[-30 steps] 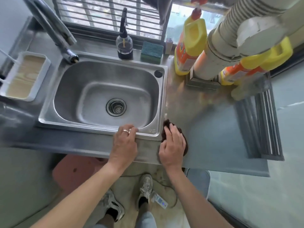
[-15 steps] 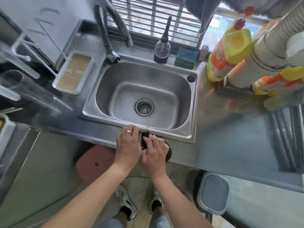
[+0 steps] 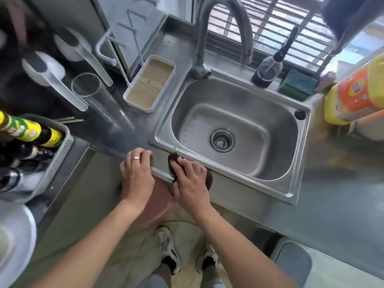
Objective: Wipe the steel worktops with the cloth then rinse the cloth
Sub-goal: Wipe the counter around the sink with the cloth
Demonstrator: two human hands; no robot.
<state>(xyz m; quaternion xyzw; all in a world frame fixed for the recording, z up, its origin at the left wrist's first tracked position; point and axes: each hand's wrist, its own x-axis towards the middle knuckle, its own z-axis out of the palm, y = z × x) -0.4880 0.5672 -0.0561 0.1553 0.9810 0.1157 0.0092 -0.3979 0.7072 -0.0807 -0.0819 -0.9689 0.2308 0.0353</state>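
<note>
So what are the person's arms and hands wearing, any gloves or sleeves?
No gloves and no sleeves in view: both forearms are bare up to the picture's edge. The left hand wears a plain silver-coloured ring on one finger. The right hand shows no ring or watch.

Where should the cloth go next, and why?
Probably further left along the front edge. The right hand presses the cloth flat on the worktop strip in front of the sink, near its left corner, and the left hand rests just beside it. That hand would likely need to shift out of the way. Rinsing is not yet due: the tap shows no water.
</note>
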